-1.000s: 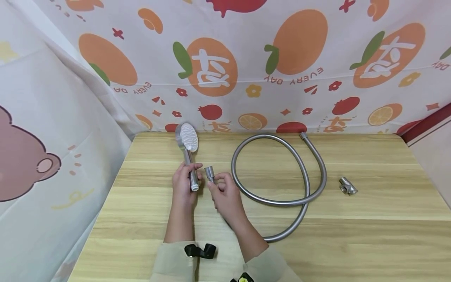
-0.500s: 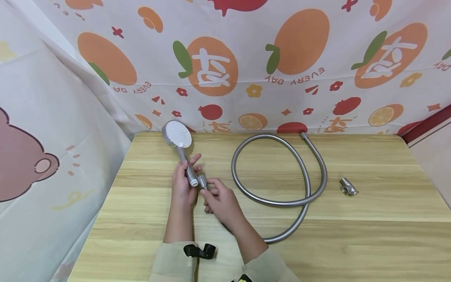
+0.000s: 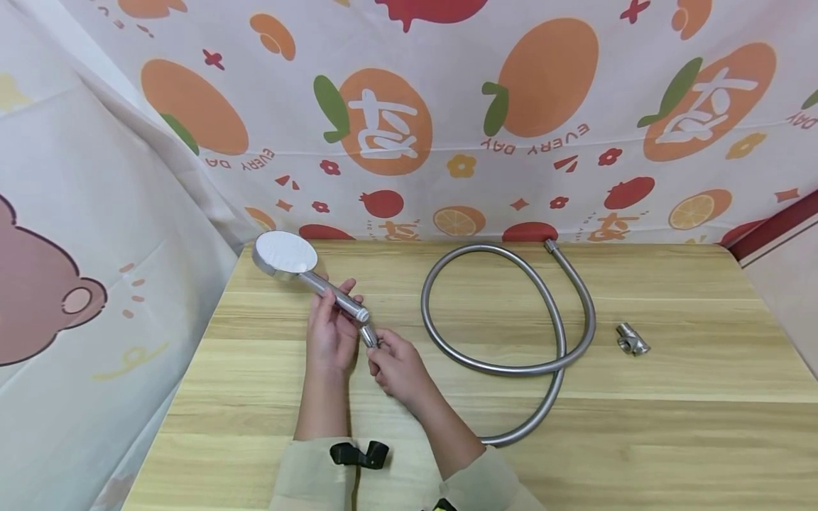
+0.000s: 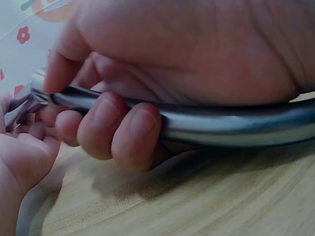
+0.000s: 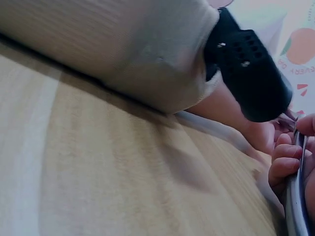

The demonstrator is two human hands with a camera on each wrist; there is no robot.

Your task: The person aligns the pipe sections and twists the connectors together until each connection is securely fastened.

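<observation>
My left hand, palm turned up, holds the handheld shower head by its handle, thumb over the metal. The white spray face points up at the far left, and the handle's threaded end slants down to the right. My right hand grips the metal shower hose just behind its end nut. That nut sits right at the threaded end, at an angle to the handle. In the left wrist view, the right hand's curled fingers wrap the hose, with the left hand beyond.
The hose loops across the middle of the wooden table, its other end near the back edge. A small chrome angled fitting lies to the right. Printed curtain hangs behind. A black wrist camera sits on the left sleeve.
The shower head has swung left and its handle has tilted flatter. My right hand has brought the hose nut leftward and in to the handle's threaded end.
</observation>
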